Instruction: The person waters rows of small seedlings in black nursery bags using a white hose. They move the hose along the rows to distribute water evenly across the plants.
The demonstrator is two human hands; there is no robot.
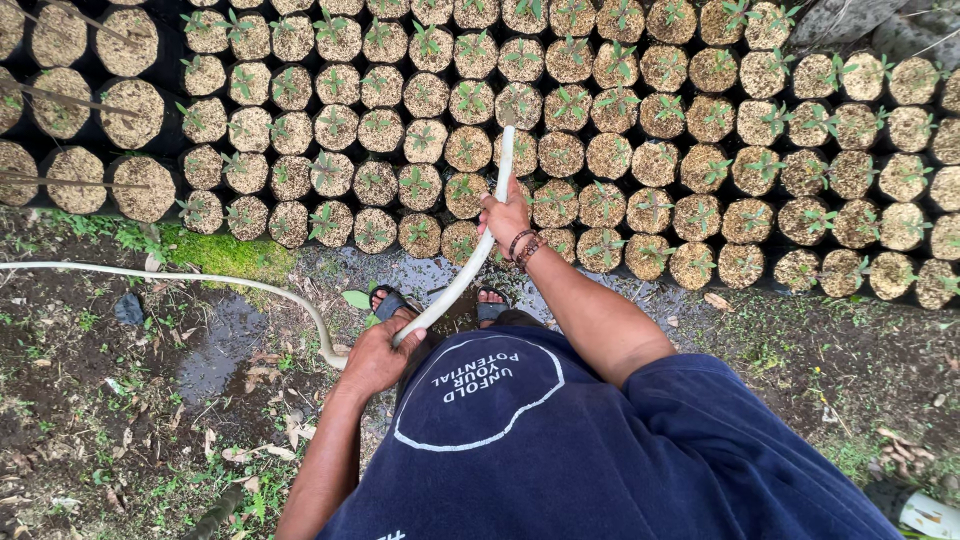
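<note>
Hose (455, 285): white, flexible, smooth tube, and we have both hands on it. It comes in from 9 o'clock across the mud, curves through our left hand (375, 355), then runs up toward 12 through our right hand (505, 215).

Left hand sits low, close to the body, forearm coming up from 6 o'clock, wrist bent inward; fingers clenched around the hose right at its bend, tube passing through the palm. Right arm is stretched forward toward 12, elbow near straight, beaded bracelets (525, 245) at the wrist. Right fingers wrapped around the hose near its far end; a short length sticks out past the fist, tip (507, 135) over the pots.

Navy shirt (560, 440) fills the near frame, and our sandalled feet (490, 303) stand on wet, dark soil with a puddle (225, 350) at 9 o'clock. Dry leaves and sparse weeds litter the ground.

Far side, 10 to 2 o'clock: tight rows of round black grow bags (640, 150) packed with coarse tan husk, most with a small green seedling. Larger bags (130, 100) at 10 o'clock.
</note>
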